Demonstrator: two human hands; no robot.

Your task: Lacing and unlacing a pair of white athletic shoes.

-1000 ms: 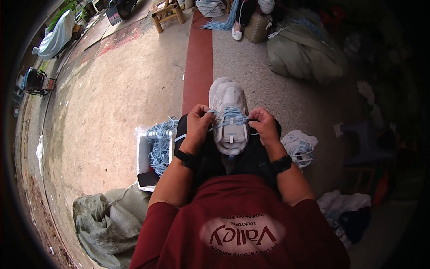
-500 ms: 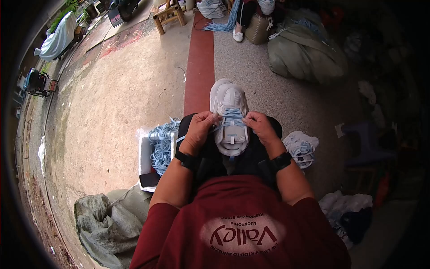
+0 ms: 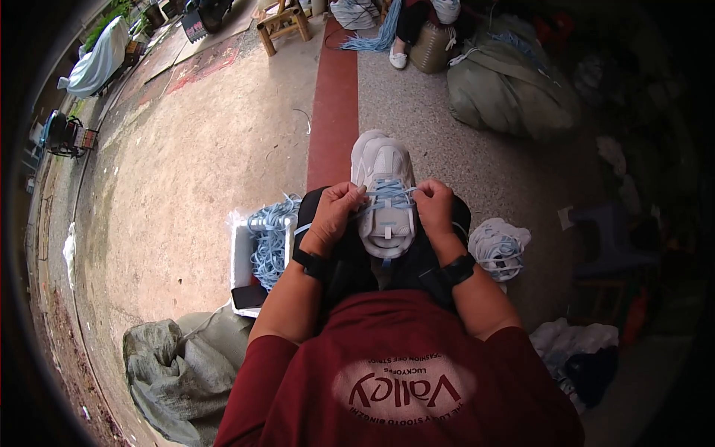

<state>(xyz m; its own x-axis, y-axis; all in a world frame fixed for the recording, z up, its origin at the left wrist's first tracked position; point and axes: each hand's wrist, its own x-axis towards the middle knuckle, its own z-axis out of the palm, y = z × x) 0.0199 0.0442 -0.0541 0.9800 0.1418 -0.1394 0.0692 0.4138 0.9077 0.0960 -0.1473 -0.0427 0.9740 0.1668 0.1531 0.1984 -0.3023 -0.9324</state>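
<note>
A white sneaker (image 3: 386, 160) rests between my knees, its toe pointing away from me. A second white shoe partly shows behind its toe. Light blue shoelace (image 3: 389, 191) criss-crosses the sneaker's upper eyelets. My left hand (image 3: 337, 214) is closed in a pinch on the lace at the left edge of the tongue. On the opposite side, my right hand (image 3: 435, 207) pinches the lace too, and a short stretch of it runs taut from the eyelets to the fingertips. The lower tongue lies uncovered between both hands.
At my left stands a white foam box (image 3: 240, 257) heaped with blue laces (image 3: 271, 249), a dark phone (image 3: 249, 298) on its near corner. White shoes with blue laces (image 3: 500, 247) lie at my right. Beyond are a large green sack (image 3: 510, 93), a bamboo stool (image 3: 284, 28) and another person's foot (image 3: 398, 57).
My right hand has moved slightly up and to the right, drawing the lace out from the sneaker. The left hand keeps its pinch almost in the same place.
</note>
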